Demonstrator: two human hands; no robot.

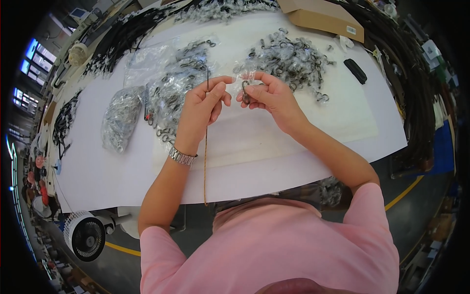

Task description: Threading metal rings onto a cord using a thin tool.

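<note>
Threading looks underway: the left hand (pixel 203 100) pinches a thin brown cord (pixel 205 147) above the white counter (pixel 293 142), while the right hand (pixel 269 93) pinches a metal clasp (pixel 245 91); aligning them seemingly demands precision.

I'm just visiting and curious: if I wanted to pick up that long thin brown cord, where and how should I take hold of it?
Probably near its top end, as the left hand does: pinch the cord between thumb and fingertips from the side. It is thin and hangs straight down past the table edge, so a side pinch near the tip likely controls that end best.
</note>
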